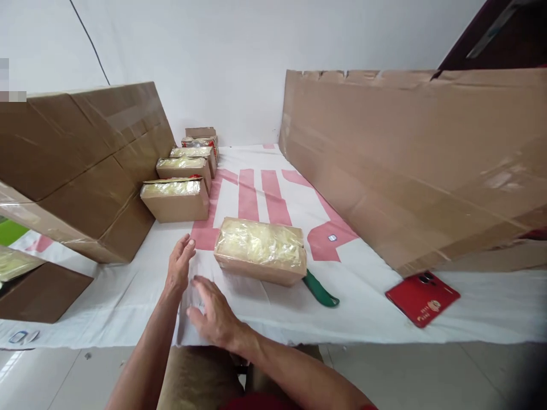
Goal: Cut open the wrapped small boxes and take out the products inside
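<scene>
A small cardboard box (260,250) wrapped over its top with yellowish clear tape lies on the white and red table cover (367,302), just ahead of both hands. My left hand (179,265) is open, fingers stretched upward, a short way left of the box. Nearer the table's front edge, my right hand (213,313) is open, fingers spread and reaching left, holding nothing. Neither hand touches the box. A green handle (320,290) sticks out from under the box's right end.
A row of several similar taped boxes (176,198) runs back on the left, beside a big carton (77,165). A large cardboard sheet (410,165) leans along the right. A red phone (422,297) lies at the front right. Another open box (29,285) sits far left.
</scene>
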Available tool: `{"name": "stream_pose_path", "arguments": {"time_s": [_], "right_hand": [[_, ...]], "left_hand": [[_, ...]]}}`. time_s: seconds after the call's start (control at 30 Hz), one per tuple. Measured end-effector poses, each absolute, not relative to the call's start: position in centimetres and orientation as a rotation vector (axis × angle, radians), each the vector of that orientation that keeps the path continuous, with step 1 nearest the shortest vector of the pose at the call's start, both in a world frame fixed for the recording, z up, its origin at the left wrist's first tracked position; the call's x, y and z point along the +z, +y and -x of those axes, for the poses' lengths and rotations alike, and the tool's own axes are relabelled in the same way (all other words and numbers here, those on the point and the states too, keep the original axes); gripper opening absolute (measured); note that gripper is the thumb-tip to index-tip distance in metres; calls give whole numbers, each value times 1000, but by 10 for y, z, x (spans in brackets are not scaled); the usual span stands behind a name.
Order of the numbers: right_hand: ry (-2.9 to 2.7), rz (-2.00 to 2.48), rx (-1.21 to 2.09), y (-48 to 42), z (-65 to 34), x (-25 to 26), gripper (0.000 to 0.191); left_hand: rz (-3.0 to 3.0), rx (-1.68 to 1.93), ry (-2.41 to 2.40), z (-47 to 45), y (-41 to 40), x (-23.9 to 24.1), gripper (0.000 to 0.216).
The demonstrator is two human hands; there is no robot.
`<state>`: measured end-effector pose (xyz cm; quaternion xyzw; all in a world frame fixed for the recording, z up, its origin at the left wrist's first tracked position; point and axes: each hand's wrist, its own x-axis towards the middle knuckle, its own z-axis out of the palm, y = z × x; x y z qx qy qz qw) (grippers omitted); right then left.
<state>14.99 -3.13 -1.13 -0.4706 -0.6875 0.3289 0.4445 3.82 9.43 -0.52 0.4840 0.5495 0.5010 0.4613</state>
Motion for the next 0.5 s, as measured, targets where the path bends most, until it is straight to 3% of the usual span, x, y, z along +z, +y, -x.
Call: {"name": "stream_pose_path", "arguments": {"time_s": [0.1,0.27,0.5], "right_hand": [[-1819,940,508,-82,-193,32,36],[-1452,1286,51,-101,-288,52,39],[-1019,1489,562,-78,-312,24,62]], "left_hand": [[-1166,1278,1209,-52,72,5,68],[-1231,1318,1079,-92,67,21,66],[-1261,1293,1139,-107,36,37,64]]}}
